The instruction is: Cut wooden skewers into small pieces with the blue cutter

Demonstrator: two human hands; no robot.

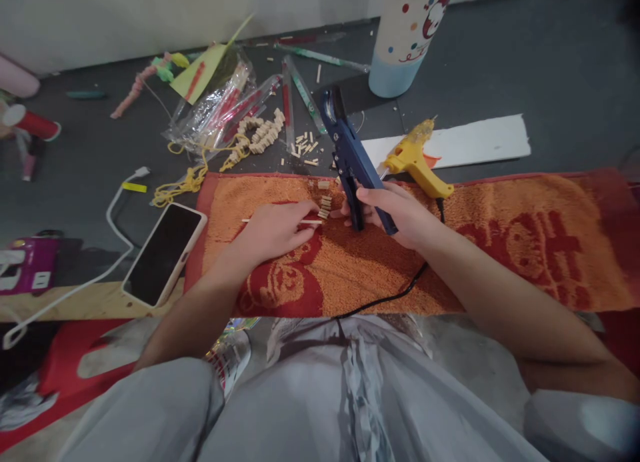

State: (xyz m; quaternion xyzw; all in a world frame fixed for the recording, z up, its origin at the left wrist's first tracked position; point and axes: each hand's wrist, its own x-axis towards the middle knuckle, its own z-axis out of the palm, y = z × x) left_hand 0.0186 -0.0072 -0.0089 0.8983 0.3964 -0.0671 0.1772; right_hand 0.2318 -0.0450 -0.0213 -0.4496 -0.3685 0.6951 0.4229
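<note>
My left hand rests on the orange and red towel, its fingers closed round a thin pale wooden stick. The stick's other end pokes out behind the hand. Just past the left fingertips lies a short row of small wooden pieces. My right hand grips a dark blue hand cutter by its handles, jaws pointing up and away from me. The handles stand somewhat apart, and nothing shows between the jaws. More cut stick pieces are scattered beyond the towel.
A yellow glue gun lies across a white strip, its black cord crossing the towel. At the back stands a tumbler. Leftward are a phone, a white cable, plastic packets and a beaded wooden chain.
</note>
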